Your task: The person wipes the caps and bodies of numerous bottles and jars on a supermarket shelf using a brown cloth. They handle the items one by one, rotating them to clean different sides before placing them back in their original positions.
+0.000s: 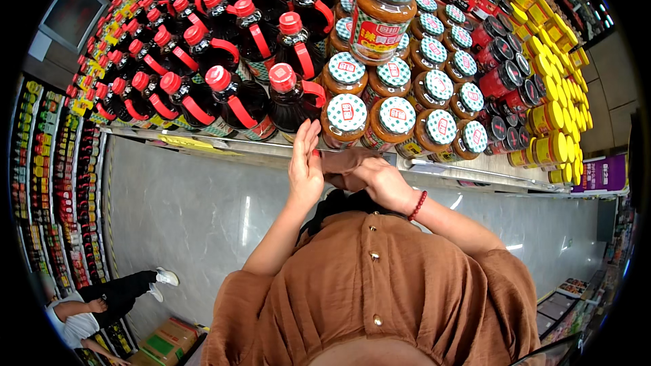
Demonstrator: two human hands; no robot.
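Observation:
My left hand (306, 168) is raised at the shelf's front edge, its fingers straight and its palm turned inward. Its fingertips are close to a dark soy sauce bottle (291, 104) with a red cap and handle, and a glass sauce jar (342, 134) with a green-checked lid. My right hand (384, 178) is bent at the wrist, its fingers around a brown item (348, 160), perhaps a folded cloth. That item reaches across to my left hand. Some right fingers are hidden or in shadow.
More bottles (178, 94) crowd the left; one jar (384, 15) is stacked on others. Dark-lidded jars (501, 79) and yellow-lidded jars (552, 119) stand right. A person (96, 310) is at lower left near a cardboard box (168, 343). Stocked shelves (51, 183) line the left.

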